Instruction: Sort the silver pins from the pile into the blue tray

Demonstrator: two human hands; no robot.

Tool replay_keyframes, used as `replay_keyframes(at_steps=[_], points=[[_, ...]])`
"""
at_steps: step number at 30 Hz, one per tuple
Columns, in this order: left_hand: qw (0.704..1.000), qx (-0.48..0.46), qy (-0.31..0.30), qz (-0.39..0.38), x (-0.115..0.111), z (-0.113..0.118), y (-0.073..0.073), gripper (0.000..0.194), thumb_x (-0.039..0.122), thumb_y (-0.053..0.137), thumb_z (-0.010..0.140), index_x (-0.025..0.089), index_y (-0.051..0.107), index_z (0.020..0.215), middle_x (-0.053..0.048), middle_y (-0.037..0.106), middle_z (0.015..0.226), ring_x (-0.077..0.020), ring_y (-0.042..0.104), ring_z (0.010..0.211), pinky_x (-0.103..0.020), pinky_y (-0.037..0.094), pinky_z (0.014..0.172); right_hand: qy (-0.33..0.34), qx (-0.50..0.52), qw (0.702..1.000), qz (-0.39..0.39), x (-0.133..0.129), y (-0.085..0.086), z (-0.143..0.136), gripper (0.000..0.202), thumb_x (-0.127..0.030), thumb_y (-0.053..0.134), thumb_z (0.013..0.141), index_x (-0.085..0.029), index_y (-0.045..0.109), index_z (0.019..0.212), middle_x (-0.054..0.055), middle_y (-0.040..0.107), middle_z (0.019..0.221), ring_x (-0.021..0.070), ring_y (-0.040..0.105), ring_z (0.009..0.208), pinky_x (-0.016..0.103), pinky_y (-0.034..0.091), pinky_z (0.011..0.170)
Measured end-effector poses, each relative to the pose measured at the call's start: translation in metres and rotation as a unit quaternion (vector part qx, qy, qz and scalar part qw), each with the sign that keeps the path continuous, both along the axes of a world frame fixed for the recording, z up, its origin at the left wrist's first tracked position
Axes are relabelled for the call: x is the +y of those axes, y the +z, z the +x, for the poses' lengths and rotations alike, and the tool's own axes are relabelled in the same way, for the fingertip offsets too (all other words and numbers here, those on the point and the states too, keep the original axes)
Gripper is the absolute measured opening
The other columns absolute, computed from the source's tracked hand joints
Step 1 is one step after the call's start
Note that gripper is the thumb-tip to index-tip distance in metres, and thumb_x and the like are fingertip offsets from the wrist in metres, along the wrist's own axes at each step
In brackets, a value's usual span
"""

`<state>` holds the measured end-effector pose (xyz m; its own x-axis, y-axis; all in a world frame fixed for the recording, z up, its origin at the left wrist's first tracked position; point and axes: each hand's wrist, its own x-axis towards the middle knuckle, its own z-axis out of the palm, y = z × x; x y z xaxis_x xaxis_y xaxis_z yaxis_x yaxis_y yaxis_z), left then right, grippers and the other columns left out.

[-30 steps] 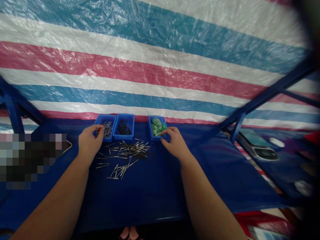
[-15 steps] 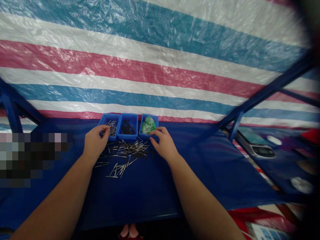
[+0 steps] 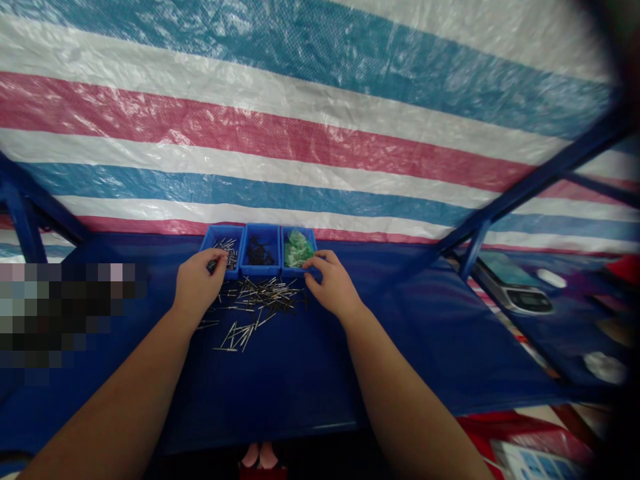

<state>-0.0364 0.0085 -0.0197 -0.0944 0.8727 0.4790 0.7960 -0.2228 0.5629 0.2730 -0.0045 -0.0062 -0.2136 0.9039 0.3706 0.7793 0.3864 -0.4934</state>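
Observation:
My left hand [image 3: 200, 280] is at the left blue bin [image 3: 240, 233], which holds thin silvery pieces; its fingers are pinched together over the bin's front part, and what they hold is too small to name. Dark small parts [image 3: 260, 252] lie in the middle blue bin [image 3: 262, 271]. Green crumpled plastic [image 3: 298, 249] fills much of the right blue bin [image 3: 299, 273]. My right hand [image 3: 330, 283] touches that bin's front right corner, thumb and fingers apart, with nothing visible between them. In front of the bins lies a loose pile of metal rods [image 3: 267, 295].
The bins stand on a blue table [image 3: 280, 387] against a striped plastic sheet [image 3: 300, 140]. Blue frame bars [image 3: 520, 177] rise at the right. Beyond them is a scale [image 3: 525, 300]. A smaller group of rods [image 3: 240, 335] lies nearer the front.
My left hand has shifted slightly right along the left bin, its fingers still pinched. My right hand has barely moved. The whole view has shifted slightly.

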Motion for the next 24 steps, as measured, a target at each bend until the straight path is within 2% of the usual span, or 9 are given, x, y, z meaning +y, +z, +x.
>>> replay_keyframes(at_steps=[9,13,16,19,21,24], points=[[1.0,-0.005,-0.017,0.0,-0.002,0.002,0.002,0.022,0.032,0.059,0.091,0.021,0.076,0.1,-0.005,0.079,0.1,-0.0228,0.073,0.095,-0.034,0.054,0.087,0.008,0.009,1.0,0.001,0.002,0.0,0.004,0.02,-0.015,0.059,0.086,-0.02,0.071,0.101,0.011,0.054,0.123,0.0239,0.059,0.117,0.041,0.047,0.107],[1.0,0.002,0.007,-0.005,-0.009,0.006,0.012,0.019,0.033,0.061,0.091,0.024,0.075,0.1,-0.004,0.078,0.099,-0.0239,0.073,0.096,-0.037,0.052,0.089,-0.014,-0.01,0.999,0.032,-0.001,0.007,0.004,0.024,-0.018,0.062,0.084,-0.02,0.071,0.107,0.012,0.054,0.122,0.0261,0.058,0.116,0.043,0.047,0.106],[1.0,0.001,0.025,0.002,-0.016,0.013,0.022,0.014,0.033,0.064,0.09,0.024,0.072,0.096,-0.003,0.078,0.095,-0.0238,0.072,0.095,-0.043,0.047,0.098,-0.036,-0.036,0.997,0.063,-0.01,0.018,-0.004,0.021,-0.023,0.063,0.086,-0.019,0.071,0.105,0.012,0.058,0.11,0.0269,0.058,0.106,0.044,0.049,0.1],[1.0,0.009,0.016,0.021,-0.015,0.024,0.028,0.011,0.035,0.067,0.09,0.024,0.069,0.091,-0.001,0.077,0.091,-0.0234,0.072,0.095,-0.05,0.036,0.111,0.018,-0.064,0.998,0.006,-0.021,0.025,-0.019,0.017,-0.025,0.058,0.091,-0.02,0.073,0.099,0.009,0.065,0.098,0.023,0.062,0.095,0.037,0.052,0.09],[0.999,0.035,-0.002,0.035,-0.01,0.034,0.032,0.012,0.037,0.067,0.091,0.025,0.07,0.09,-0.001,0.078,0.093,-0.0244,0.071,0.1,-0.054,0.027,0.116,0.044,-0.106,0.992,-0.047,-0.026,0.024,-0.031,0.023,-0.026,0.057,0.092,-0.021,0.073,0.108,0.008,0.069,0.101,0.0216,0.065,0.092,0.034,0.053,0.085],[0.995,0.087,-0.047,0.033,0.001,0.046,0.039,0.015,0.039,0.067,0.091,0.027,0.072,0.099,-0.003,0.078,0.106,-0.0282,0.068,0.114,-0.059,0.02,0.118,0.039,-0.164,0.981,-0.092,-0.03,0.018,-0.045,0.03,-0.029,0.054,0.095,-0.022,0.073,0.119,0.009,0.072,0.107,0.0228,0.069,0.094,0.035,0.053,0.084]])
